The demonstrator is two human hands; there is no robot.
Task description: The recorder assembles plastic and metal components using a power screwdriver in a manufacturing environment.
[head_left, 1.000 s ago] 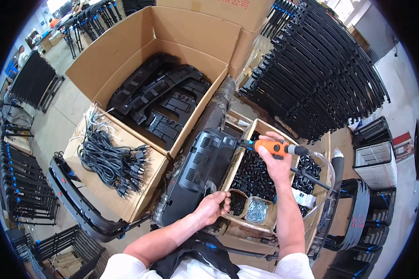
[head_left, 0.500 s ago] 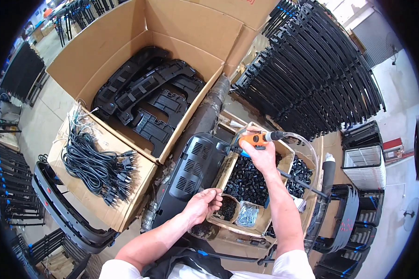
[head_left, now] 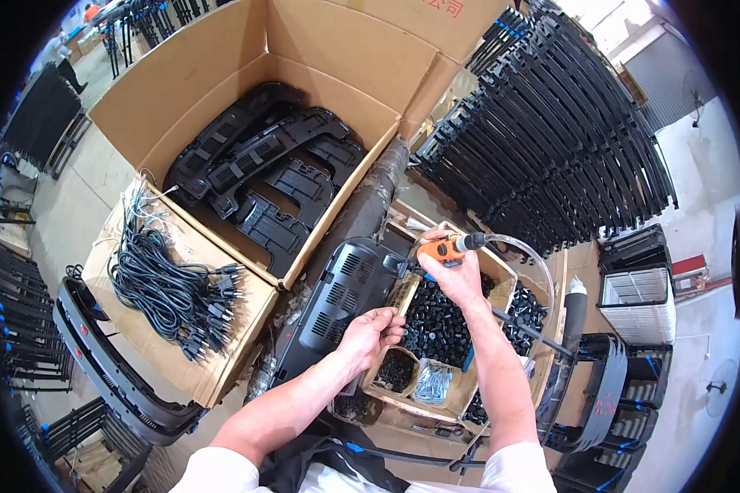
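The left hand [head_left: 372, 335] had room to pass over the small black parts [head_left: 436, 316]. On the right, a bent hose [head_left: 520, 244] and black bar [head_left: 538, 335] were in the way.

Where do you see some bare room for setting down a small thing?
A strip of cardboard is bare between the cables and its lower edge. Pale floor also shows left of the big box. It is crowded in the wooden tray, where black parts lie under the right hand and its orange tool.
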